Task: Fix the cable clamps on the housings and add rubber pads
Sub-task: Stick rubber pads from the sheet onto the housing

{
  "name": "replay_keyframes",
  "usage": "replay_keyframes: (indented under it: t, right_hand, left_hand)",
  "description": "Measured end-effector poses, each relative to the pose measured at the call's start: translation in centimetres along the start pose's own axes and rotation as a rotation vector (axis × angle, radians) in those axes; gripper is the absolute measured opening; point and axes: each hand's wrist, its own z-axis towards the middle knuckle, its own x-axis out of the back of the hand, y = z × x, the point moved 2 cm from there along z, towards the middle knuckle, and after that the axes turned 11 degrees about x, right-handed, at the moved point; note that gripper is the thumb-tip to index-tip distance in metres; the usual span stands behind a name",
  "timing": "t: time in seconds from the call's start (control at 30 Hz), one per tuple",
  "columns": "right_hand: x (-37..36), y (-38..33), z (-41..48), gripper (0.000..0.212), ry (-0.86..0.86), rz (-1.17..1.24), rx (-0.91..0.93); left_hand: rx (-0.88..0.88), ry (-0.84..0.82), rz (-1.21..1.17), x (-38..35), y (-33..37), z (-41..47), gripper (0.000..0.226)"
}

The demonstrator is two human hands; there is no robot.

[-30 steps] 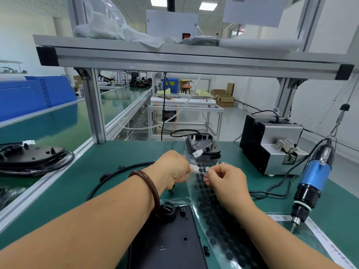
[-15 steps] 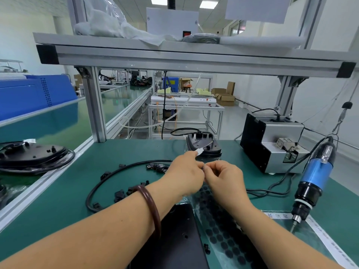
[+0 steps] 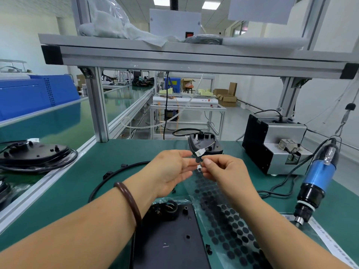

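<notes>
Head view: rubber pad [image 3: 197, 160] lifted off its sheet [image 3: 225, 214].
Your right hand [image 3: 223, 172] seems to pinch it, now raised above the counter [image 3: 68, 191]; your left hand [image 3: 171, 171] lies open, fingertips beside it. Next it goes onto the housing [image 3: 169, 241] below.

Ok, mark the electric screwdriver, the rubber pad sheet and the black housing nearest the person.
electric screwdriver [image 3: 319, 176], head view, on its blue body.
rubber pad sheet [image 3: 231, 226], head view, mid-strip among the pads.
black housing [image 3: 171, 243], head view, on its flat face.
</notes>
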Motion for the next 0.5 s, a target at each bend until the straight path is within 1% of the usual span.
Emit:
replay_keyframes:
  t: [0.17, 0.37, 0.5]
  right_hand:
    - [-0.18, -0.35, 0.07, 0.013, -0.017, -0.113, 0.032]
    - [-0.20, -0.10, 0.19, 0.011, -0.026, -0.257, 0.077]
    - [-0.27, -0.23, 0.15, 0.019, -0.056, -0.384, 0.173]
  left_hand:
    - [-0.041, 0.017, 0.111, -0.15, -0.07, -0.05, 0.049]
    - [-0.059, 0.003, 0.178, -0.03, -0.10, -0.16, 0.049]
    - [-0.061, -0.016, 0.196, -0.06, -0.10, -0.35, 0.049]
